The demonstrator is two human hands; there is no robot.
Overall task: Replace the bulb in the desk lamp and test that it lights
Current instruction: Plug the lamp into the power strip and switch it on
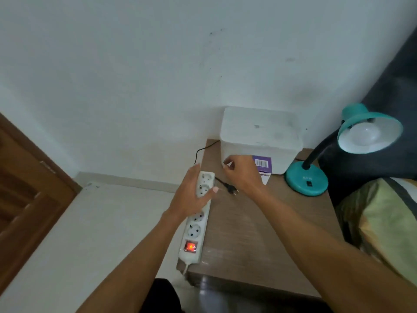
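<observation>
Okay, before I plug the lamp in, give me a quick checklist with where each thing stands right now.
1. Bulb seated in lamp shade: ok, a white bulb sits inside.
2. Power strip live: ok, its red switch glows.
3. Strip steadied: ok, left hand rests over it.
4. Free socket: ok, sockets show empty.
5. Plug in hand: not ok, it lies on the table; right hand is above it.
6. Lamp base switch position: cannot tell.

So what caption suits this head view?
Left hand steadies the power strip; black plug lies unplugged, teal lamp unlit.
</observation>
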